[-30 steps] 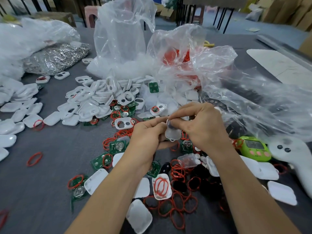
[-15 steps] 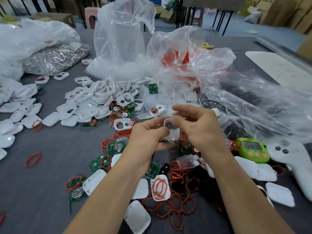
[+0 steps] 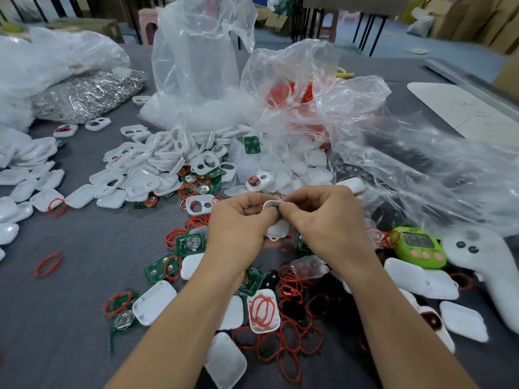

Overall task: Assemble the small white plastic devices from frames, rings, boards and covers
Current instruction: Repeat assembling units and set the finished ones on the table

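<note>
Because the small white device is a thin moulded plastic shell, it looks light, stiff and rather slick, best pinched by its rim so the snap edges are not bent (its inside is hidden here). It sits raised above the grey table, between both hands over the scatter of red rings and green boards. The left hand and right hand are both curled closed on it, fingertips meeting at its upper edge.

Frames pile above my hands, rings below them, bags at upper centre, covers far left.
</note>
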